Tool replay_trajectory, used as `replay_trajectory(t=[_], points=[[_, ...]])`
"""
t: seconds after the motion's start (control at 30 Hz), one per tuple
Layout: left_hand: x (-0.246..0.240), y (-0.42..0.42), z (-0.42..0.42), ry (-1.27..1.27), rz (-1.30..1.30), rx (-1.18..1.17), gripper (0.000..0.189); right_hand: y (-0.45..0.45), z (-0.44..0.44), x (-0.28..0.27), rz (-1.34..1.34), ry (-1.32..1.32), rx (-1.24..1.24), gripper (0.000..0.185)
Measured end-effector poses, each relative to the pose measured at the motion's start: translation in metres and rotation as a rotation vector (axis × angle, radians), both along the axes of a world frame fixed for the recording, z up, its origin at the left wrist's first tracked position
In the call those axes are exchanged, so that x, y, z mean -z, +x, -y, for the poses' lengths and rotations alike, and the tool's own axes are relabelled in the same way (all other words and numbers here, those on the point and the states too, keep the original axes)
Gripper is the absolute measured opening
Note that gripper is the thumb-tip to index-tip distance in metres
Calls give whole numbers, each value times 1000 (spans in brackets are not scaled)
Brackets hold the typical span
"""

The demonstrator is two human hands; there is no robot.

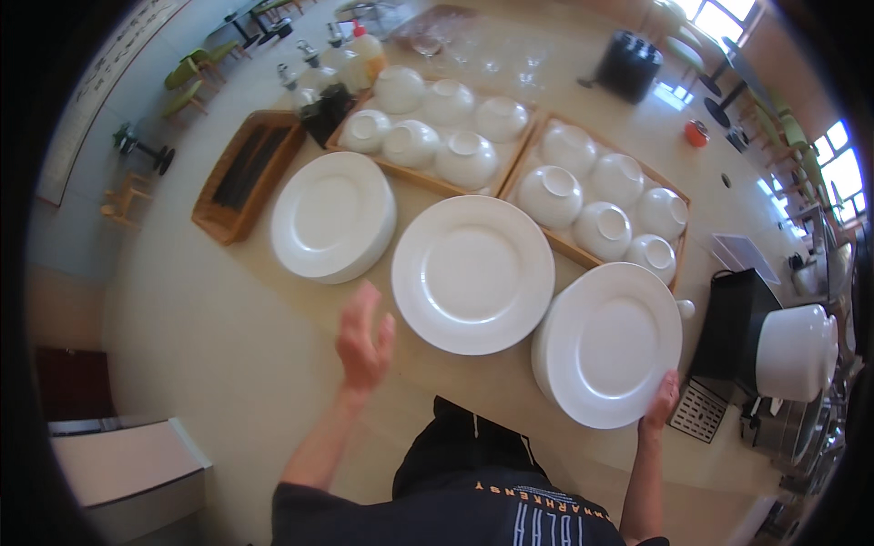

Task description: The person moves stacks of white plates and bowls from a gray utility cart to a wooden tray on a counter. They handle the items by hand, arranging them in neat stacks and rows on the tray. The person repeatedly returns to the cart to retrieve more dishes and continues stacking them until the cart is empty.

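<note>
Three stacks of white round plates stand before me: a left stack (331,215), a middle stack (474,273) and a right stack (614,345). My left hand (364,338) is raised, fingers apart and slightly blurred, in the gap in front of the left and middle stacks. It holds nothing and appears clear of both. My right hand (661,404) holds the right stack by the near right side of its rim, partly hidden by the plates.
Two wooden trays (504,183) hold several upturned white bowls (466,158). Behind the left stack is a wicker basket (229,218) with dark chopsticks, near bottles (311,75) of liquid. Farther off are glasses (490,63); at right, a black box (729,327) and white pot (792,351).
</note>
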State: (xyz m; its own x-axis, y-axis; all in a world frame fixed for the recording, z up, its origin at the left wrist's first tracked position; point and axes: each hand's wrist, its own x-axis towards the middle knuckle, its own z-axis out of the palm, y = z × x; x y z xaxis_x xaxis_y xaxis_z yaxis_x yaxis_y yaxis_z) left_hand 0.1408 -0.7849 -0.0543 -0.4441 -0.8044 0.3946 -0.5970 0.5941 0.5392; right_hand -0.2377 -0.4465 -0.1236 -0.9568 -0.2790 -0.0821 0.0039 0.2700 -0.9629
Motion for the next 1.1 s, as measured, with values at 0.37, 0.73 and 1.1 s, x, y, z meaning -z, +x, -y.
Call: replay_trajectory(t=[0.37,0.73,1.1], points=[[34,31,143,-42,469,64,57,7,6,-21,67,-90,-51,39],[35,41,130,-226,347,121,38,2,3,-15,125,-189,-68,41],[57,86,-39,-20,541,510,47,2,5,-17,124,-160,-29,42]])
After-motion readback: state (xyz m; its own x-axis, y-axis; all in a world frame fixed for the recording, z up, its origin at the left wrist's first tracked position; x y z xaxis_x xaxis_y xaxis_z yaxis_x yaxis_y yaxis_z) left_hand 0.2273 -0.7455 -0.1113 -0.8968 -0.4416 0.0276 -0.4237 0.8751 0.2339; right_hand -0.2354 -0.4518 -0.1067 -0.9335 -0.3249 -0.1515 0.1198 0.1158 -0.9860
